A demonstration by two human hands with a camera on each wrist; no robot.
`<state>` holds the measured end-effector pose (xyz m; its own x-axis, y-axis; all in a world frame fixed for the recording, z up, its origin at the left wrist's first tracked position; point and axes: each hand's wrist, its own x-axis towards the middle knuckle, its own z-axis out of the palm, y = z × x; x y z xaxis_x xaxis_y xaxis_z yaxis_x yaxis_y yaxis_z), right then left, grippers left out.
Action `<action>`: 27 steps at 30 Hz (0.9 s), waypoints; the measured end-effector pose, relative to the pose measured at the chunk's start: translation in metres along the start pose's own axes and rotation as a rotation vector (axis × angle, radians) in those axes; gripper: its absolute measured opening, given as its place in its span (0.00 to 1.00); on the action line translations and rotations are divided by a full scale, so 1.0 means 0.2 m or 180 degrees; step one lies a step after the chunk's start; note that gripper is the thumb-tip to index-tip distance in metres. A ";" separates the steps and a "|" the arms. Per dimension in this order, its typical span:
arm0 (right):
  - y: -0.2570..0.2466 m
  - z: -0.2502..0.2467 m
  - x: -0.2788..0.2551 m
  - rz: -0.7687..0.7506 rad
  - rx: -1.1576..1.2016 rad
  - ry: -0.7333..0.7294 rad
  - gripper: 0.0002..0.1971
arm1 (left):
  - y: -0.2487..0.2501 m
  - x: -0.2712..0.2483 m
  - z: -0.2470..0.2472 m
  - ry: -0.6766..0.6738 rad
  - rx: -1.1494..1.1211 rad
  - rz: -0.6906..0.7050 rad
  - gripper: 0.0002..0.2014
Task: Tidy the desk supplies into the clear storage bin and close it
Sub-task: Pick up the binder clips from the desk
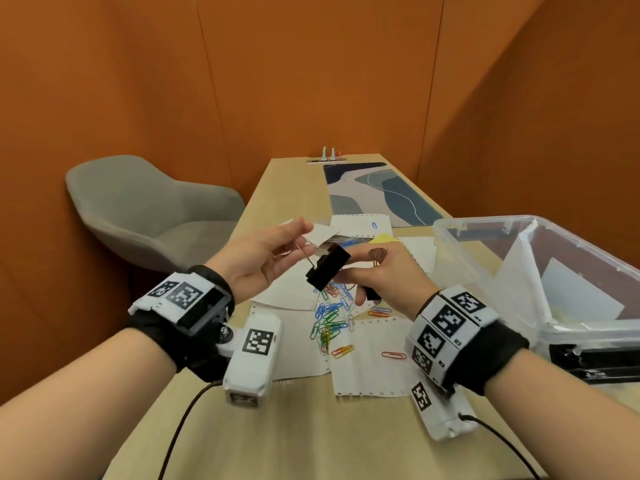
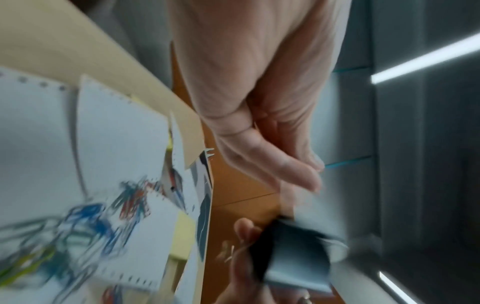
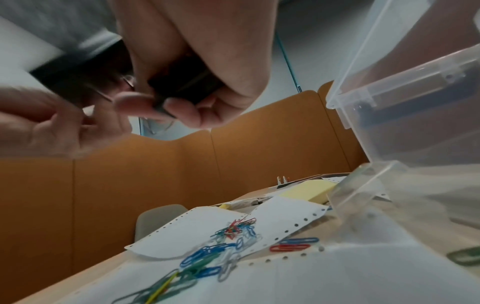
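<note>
My left hand (image 1: 294, 239) pinches the wire handle of a large black binder clip (image 1: 327, 268), which hangs above the desk. In the left wrist view the binder clip (image 2: 291, 253) is blurred below my left hand (image 2: 298, 170). My right hand (image 1: 367, 278) sits just right of it, fingers curled round a second black clip (image 1: 372, 293); the right wrist view shows this clip (image 3: 182, 82) inside the right hand (image 3: 166, 107). Something small and brown rests on its thumb side. The clear storage bin (image 1: 485, 258) stands open at the right. Coloured paper clips (image 1: 332, 317) lie on white sheets below both hands.
Perforated white sheets (image 1: 374, 358) and a yellow sticky pad (image 3: 311, 191) cover the middle of the desk. A patterned mat (image 1: 377, 192) lies at the far end. A grey chair (image 1: 145, 209) stands left of the desk. Orange walls close in on all sides.
</note>
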<state>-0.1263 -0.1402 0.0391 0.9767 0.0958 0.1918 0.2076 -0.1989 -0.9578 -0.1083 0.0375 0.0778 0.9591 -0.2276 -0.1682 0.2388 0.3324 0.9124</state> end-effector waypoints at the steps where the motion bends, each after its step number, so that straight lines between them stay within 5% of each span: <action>1: 0.00 0.01 0.00 -0.0076 0.0113 0.0108 0.07 | -0.02 -0.01 0.01 -0.0047 -0.0108 -0.0136 0.20; 6: 0.00 0.05 0.00 -0.0346 0.0108 0.0515 0.07 | -0.11 -0.02 0.11 -0.0151 0.0245 0.0153 0.10; 13: 0.00 -0.01 0.00 0.0461 -0.0200 0.1513 0.11 | -0.12 0.03 0.12 0.0333 0.0370 0.1125 0.03; 17: -0.01 -0.01 0.00 0.0468 -0.0630 0.1475 0.20 | -0.12 0.04 0.13 0.0654 0.0699 0.1400 0.01; 20: -0.02 0.00 -0.02 0.0792 -0.0115 0.0920 0.25 | -0.12 0.05 0.12 0.0857 0.0925 0.1511 0.04; 23: -0.03 0.03 -0.04 0.1122 0.0120 0.0336 0.29 | -0.13 0.03 0.16 0.0652 0.0894 0.1524 0.02; 27: -0.05 0.03 -0.05 0.1292 0.0517 0.0296 0.25 | -0.14 0.02 0.18 0.0453 0.0819 0.1570 0.04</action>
<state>-0.1380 -0.1328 0.0449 0.9796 -0.0481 -0.1952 -0.1974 -0.0459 -0.9792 -0.1170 -0.0055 0.0654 0.9629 0.0295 0.2681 -0.2697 0.1305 0.9541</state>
